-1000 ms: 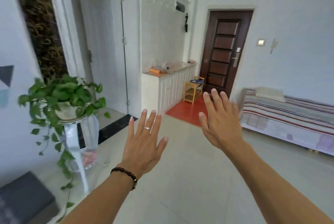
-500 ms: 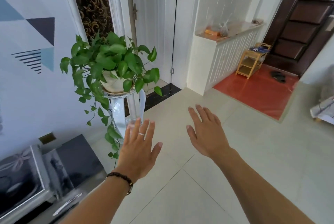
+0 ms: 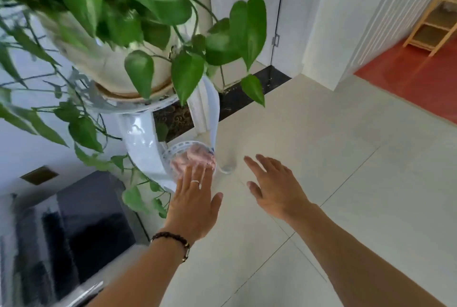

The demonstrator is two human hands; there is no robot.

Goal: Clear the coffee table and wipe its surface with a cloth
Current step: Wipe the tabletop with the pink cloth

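Two hands reach empty with fingers spread, the left hand nearer the pinkish cloth bundled on the plant stand's lower shelf, just beyond its fingertips; the coffee table stays unseen.

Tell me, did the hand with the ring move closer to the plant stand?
Yes. The left hand has reached forward and down toward the white plant stand; its fingertips now overlap the pink cloth on the lower shelf.

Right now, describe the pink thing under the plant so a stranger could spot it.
Find the leafy green potted plant on the glossy white pedestal stand. At the stand's foot sits a round white perforated basket holding something pink, blurred, perhaps a cloth. It is the only pink item there; the open left hand reaches towards it.
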